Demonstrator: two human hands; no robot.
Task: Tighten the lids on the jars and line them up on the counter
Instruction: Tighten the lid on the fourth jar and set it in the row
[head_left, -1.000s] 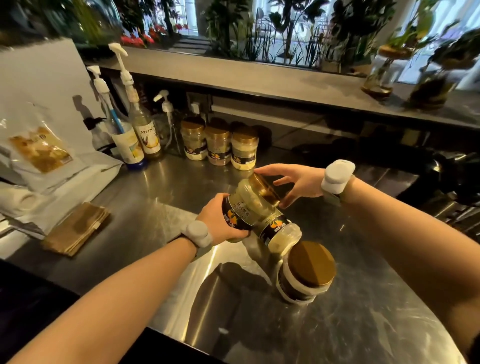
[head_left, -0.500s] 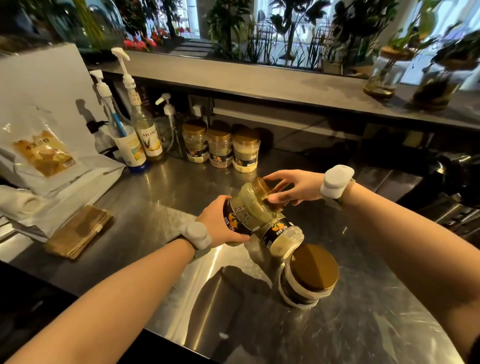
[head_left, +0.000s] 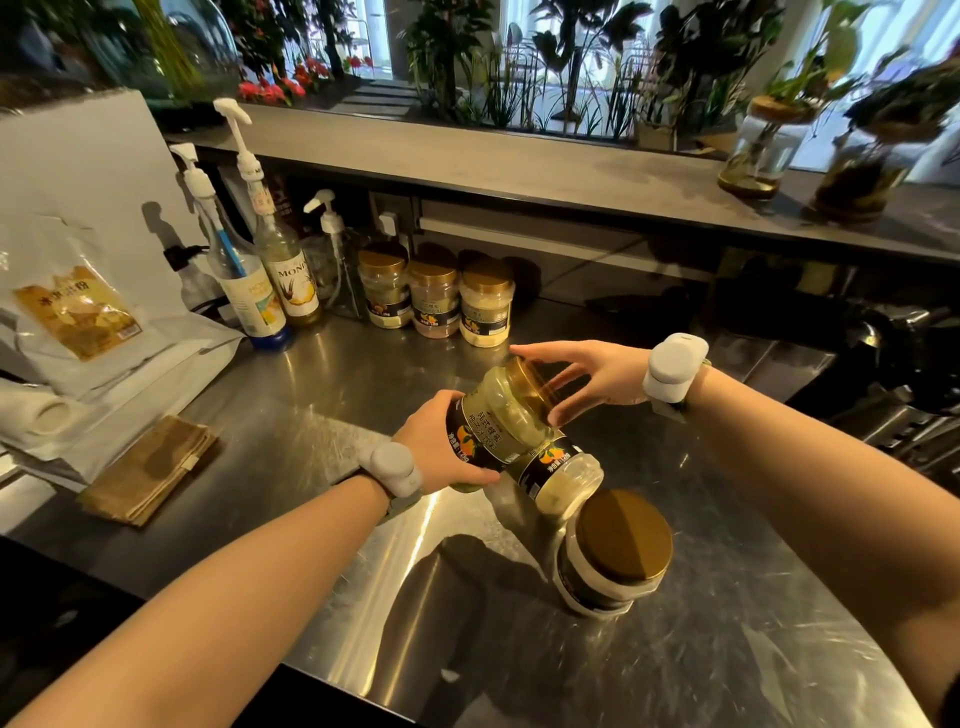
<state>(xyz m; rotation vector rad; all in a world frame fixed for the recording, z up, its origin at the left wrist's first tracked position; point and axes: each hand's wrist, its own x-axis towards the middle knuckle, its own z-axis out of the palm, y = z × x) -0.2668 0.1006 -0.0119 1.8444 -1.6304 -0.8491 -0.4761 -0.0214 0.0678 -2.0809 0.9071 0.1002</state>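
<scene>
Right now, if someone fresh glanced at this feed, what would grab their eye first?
Dead centre, the left hand grips a tilted jar while the right hand closes its fingers around the gold lid. Just below stands a gold-lidded jar on the steel counter. At the back, three capped jars sit in a row beside the pump bottles.

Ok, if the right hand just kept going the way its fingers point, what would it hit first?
The right hand points leftward at the gold lid of the tilted jar that the left hand holds. Its fingertips are already on or right at that lid, so the lid comes first; exact contact is hard to judge.
</scene>
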